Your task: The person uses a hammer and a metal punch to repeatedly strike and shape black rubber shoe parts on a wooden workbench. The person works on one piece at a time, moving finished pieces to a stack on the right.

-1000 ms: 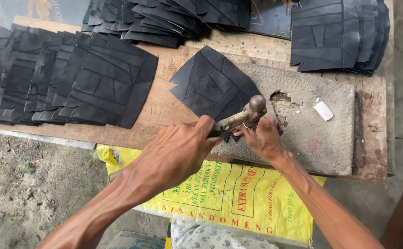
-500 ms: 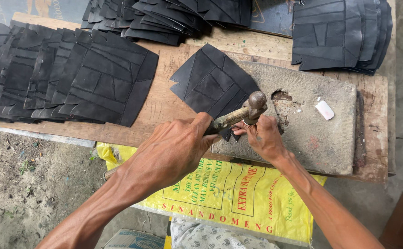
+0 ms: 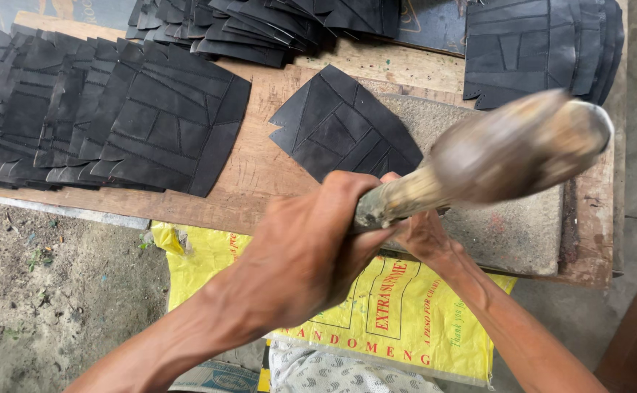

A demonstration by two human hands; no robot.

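My left hand (image 3: 311, 247) is shut on the wooden handle of a hammer (image 3: 515, 145). The hammer is raised close to the camera, its worn metal head large and blurred over the right of the bench. My right hand (image 3: 424, 236) lies just beneath the handle, at the near edge of a grey stone slab (image 3: 508, 225). Its fingers are hidden by the hammer. A flat black rubber-like piece (image 3: 340, 127) with cut lines lies partly on the slab, just beyond both hands.
The slab rests on a wooden bench (image 3: 260, 167). Stacks of similar black pieces lie at the left (image 3: 115, 116), the far middle (image 3: 275, 22) and the far right (image 3: 544, 44). A yellow sack (image 3: 377, 313) hangs over my lap. Bare ground (image 3: 42, 291) lies at the left.
The hammer has swung up from the slab toward the camera. My left hand rose with it, and my right hand stayed at the slab's near edge.
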